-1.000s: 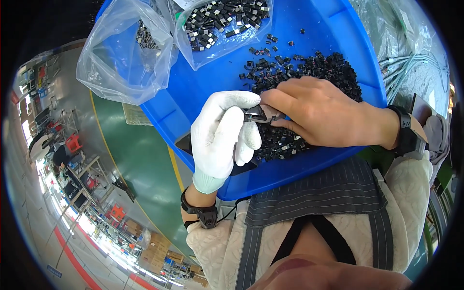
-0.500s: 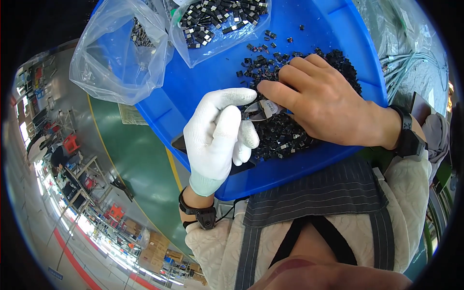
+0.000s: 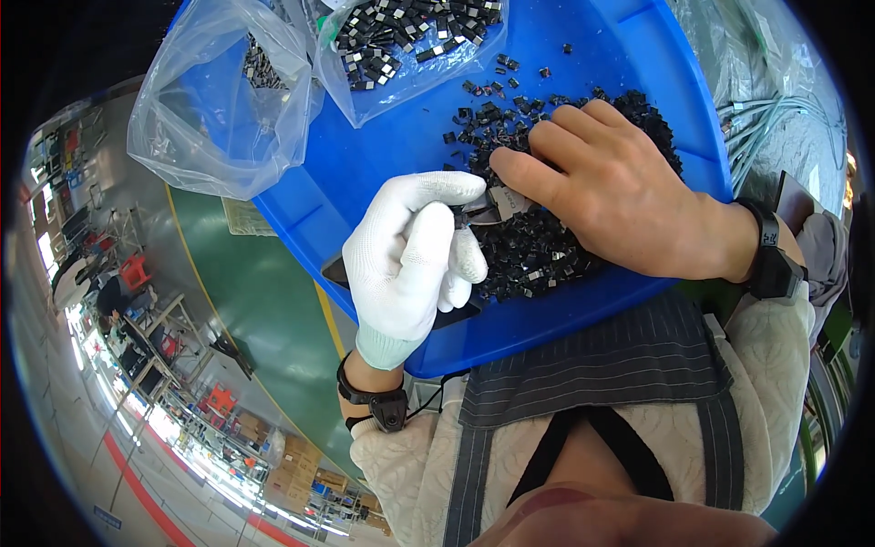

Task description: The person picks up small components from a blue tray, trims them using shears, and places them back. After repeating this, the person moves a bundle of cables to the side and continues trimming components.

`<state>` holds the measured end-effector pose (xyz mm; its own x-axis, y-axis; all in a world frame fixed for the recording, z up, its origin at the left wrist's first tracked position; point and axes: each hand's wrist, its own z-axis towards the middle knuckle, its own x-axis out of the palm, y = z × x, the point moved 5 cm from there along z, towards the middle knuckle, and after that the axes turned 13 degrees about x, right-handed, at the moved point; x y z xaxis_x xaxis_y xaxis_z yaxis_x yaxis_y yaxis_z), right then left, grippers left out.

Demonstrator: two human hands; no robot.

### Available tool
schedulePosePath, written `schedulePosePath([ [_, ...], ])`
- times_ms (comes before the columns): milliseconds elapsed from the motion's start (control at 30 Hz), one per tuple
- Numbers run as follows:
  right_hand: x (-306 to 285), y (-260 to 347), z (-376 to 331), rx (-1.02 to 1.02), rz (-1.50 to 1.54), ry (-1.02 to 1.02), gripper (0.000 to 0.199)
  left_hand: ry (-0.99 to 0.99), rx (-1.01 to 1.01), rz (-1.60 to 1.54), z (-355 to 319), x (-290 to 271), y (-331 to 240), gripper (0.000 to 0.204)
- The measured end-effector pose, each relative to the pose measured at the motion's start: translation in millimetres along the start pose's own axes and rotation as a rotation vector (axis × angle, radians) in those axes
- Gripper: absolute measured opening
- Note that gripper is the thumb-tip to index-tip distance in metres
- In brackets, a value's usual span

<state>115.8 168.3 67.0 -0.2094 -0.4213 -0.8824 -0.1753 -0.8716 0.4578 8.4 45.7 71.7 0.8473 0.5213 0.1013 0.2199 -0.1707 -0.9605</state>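
In a white knit glove, my left hand (image 3: 406,251) is closed, its thumb and fingers pinching a small black part (image 3: 460,219) that is mostly hidden. My bare right hand (image 3: 606,187) is wrapped round a grey metal tool (image 3: 504,202) that looks like pliers or nippers; its handles are out of sight under the palm. The tool's pointed end reaches to the small black part at the left fingertips. Below both hands, a heap of small black pieces (image 3: 533,255) lies in a blue plastic tray (image 3: 383,146).
An opened clear bag (image 3: 219,118) hangs over the tray's left side, with small metal parts inside. Beside it, another clear bag holds black connectors with metal ends (image 3: 410,32). Coiled pale cables (image 3: 775,118) lie right of the tray. Green floor (image 3: 251,292) shows at left.
Both hands stay nearly in place. The right hand and the tool have shifted very slightly, and the tool's end now shows next to the small black part.
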Motion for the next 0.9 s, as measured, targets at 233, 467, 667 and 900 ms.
schedulePosePath([
  [233,0.8,-0.7,0.5,0.001,0.036,0.011,0.037,-0.005,0.013,0.028,0.0,-0.6,-1.6,0.024],
  [467,2.3,-0.4,-0.7,0.015,0.06,0.038,0.037,-0.004,-0.029,0.019,0.2,0.8,-1.3,0.025],
  [667,4.5,-0.2,-3.0,0.023,-0.013,0.057,0.032,0.018,-0.072,0.01,2.1,1.3,1.5,0.026],
  [900,3.0,2.5,-3.9,0.022,-0.092,0.04,0.032,0.045,0.022,0.089,1.3,1.4,0.4,0.025],
])
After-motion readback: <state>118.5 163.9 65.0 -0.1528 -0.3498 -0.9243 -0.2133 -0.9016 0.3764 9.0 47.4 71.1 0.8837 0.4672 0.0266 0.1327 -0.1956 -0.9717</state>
